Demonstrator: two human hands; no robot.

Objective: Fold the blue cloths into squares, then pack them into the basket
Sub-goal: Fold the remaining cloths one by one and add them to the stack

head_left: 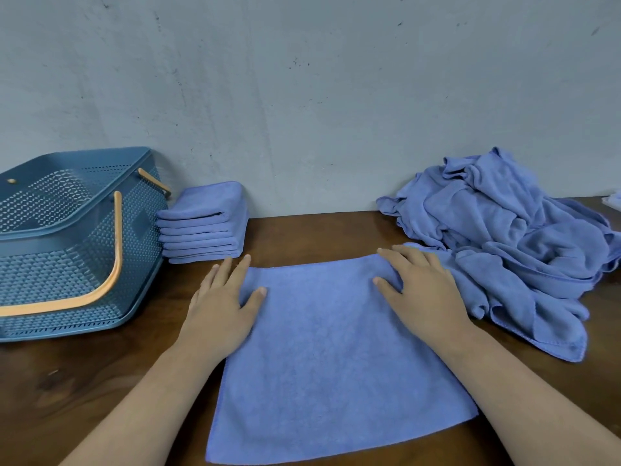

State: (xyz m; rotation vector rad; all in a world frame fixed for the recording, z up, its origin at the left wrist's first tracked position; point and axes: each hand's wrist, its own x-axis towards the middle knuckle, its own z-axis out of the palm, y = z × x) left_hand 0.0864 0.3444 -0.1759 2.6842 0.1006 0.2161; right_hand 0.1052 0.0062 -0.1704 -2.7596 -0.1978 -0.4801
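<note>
Both hands, left hand (220, 304) and right hand (420, 285), fingers straight, flatten blue cloth (332, 358) mid-frame; smooth outward before folding

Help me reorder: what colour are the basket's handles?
Light orange handles on the blue perforated plastic basket; head view.

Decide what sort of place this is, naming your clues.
Probably a plain laundry-folding workstation: a dark wooden table against a bare grey wall, a heap of unfolded blue microfibre cloths, and a stack of folded blue cloths beside a blue perforated plastic basket.
</note>
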